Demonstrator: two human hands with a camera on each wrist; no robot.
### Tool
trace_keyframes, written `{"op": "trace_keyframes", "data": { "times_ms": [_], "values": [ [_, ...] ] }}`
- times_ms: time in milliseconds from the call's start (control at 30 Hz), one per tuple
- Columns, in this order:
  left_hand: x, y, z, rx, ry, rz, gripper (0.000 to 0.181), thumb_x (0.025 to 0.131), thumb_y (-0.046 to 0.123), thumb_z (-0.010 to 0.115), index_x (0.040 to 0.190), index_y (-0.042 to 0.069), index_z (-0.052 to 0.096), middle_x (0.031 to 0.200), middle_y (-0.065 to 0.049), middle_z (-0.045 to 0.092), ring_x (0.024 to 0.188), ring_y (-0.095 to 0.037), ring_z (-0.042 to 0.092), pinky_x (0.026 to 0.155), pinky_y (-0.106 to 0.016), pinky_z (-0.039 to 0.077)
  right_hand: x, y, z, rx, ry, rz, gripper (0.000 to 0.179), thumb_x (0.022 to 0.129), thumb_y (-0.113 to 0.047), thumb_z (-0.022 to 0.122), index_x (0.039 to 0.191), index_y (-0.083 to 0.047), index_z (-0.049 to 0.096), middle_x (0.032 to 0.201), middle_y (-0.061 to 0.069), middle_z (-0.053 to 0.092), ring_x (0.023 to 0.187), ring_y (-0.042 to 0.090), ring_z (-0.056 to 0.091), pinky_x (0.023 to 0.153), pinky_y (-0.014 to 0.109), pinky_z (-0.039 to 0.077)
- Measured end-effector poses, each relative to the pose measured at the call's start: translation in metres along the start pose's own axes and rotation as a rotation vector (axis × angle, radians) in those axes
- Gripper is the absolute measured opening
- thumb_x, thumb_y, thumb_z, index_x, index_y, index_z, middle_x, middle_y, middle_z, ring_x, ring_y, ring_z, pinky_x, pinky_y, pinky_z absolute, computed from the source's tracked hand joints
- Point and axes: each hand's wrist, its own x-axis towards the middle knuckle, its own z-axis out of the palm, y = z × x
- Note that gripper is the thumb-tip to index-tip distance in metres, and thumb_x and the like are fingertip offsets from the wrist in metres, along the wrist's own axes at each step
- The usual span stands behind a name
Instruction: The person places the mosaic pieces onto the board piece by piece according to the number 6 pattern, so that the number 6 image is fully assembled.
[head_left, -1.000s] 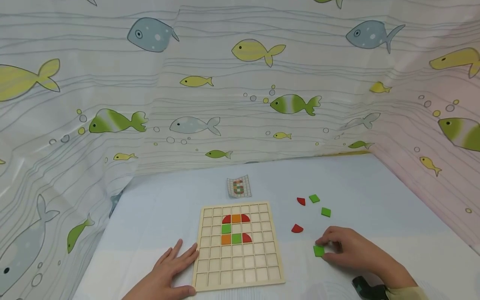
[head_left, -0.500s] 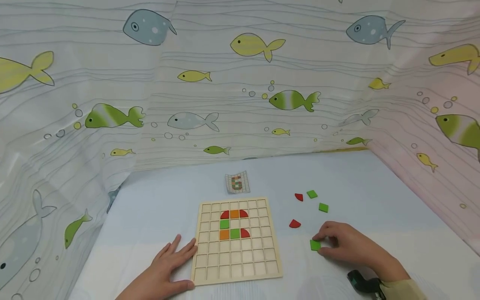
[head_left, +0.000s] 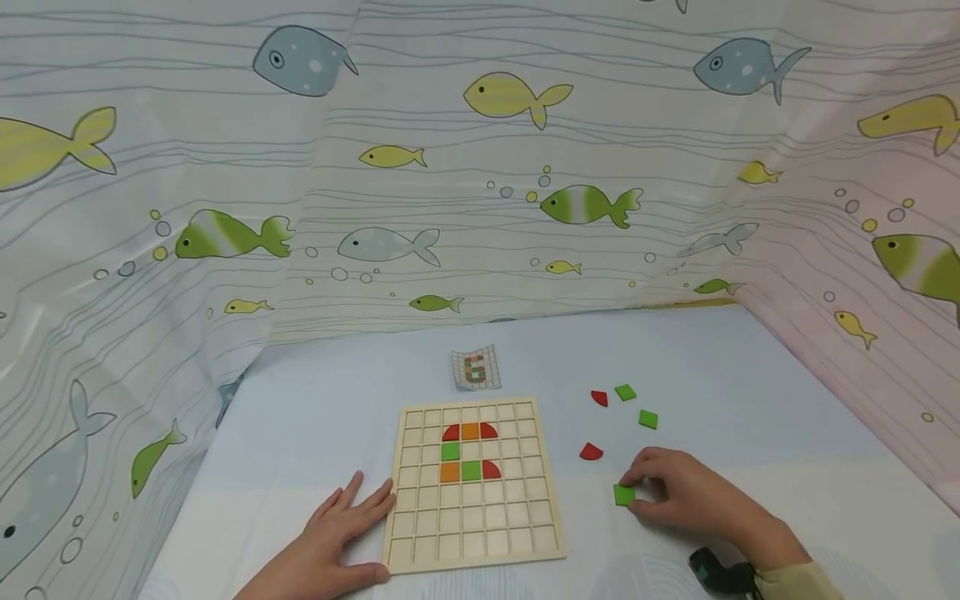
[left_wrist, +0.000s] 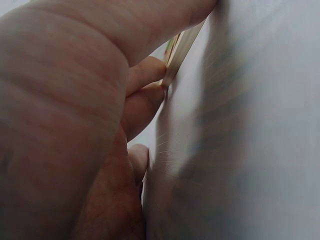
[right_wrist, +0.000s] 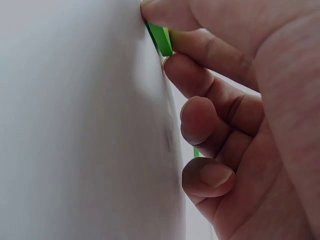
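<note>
Green tile (head_left: 624, 495) noted right of the grid board (head_left: 472, 521), pinched by the nearer right hand (head_left: 686, 493); left hand (head_left: 336, 531), fingers spread, touches the board's left edge

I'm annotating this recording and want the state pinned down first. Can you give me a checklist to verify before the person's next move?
1. Right hand pinches the green square: ok.
2. Green square raised off the table: cannot tell.
3. Left hand touches the left edge of the board: ok.
4. Bare cells available on the board: ok, the three rows nearest the person hold no pieces.
5. Picture card beyond the board readable cell by cell: cannot tell, too small.
6. All pieces on the board: not ok, two red quarter-rounds and two more green squares lie right of it.
</note>
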Motion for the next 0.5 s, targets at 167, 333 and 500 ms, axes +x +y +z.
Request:
{"op": "trace_keyframes", "data": {
  "times_ms": [167, 333, 500],
  "values": [
    [-0.001, -0.001, 0.0, -0.01, -0.002, 0.004, 0.083, 0.085, 0.057, 0.068, 0.15, 0.011, 0.045, 0.156, -0.007, 0.036, 0.144, -0.05, 0.01, 0.103, -0.007, -0.012, 0.004, -0.005, 0.002, -0.007, 0.012, -0.018, 0.021, 0.083, -0.02, 0.08, 0.101, -0.029, 0.073, 0.096, -0.023, 0.06, 0.082, 0.0, 0.054, 0.071, 0.023, 0.05],
    [-0.001, -0.001, 0.0, -0.004, 0.007, 0.019, 0.082, 0.086, 0.057, 0.068, 0.149, 0.011, 0.045, 0.156, -0.007, 0.037, 0.143, -0.05, 0.011, 0.103, -0.008, -0.012, 0.012, -0.011, 0.003, 0.023, 0.059, -0.071, 0.028, 0.08, -0.011, 0.08, 0.102, -0.027, 0.073, 0.096, -0.022, 0.063, 0.076, 0.001, 0.054, 0.066, 0.021, 0.049],
    [-0.002, -0.002, 0.001, -0.015, 0.0, 0.011, 0.082, 0.086, 0.057, 0.067, 0.15, 0.012, 0.045, 0.157, -0.005, 0.036, 0.144, -0.049, 0.009, 0.103, -0.007, -0.013, 0.022, -0.019, 0.005, 0.064, 0.041, -0.098, 0.028, 0.082, -0.011, 0.079, 0.103, -0.028, 0.072, 0.099, -0.02, 0.063, 0.074, 0.003, 0.054, 0.063, 0.02, 0.048]
  ]
}}
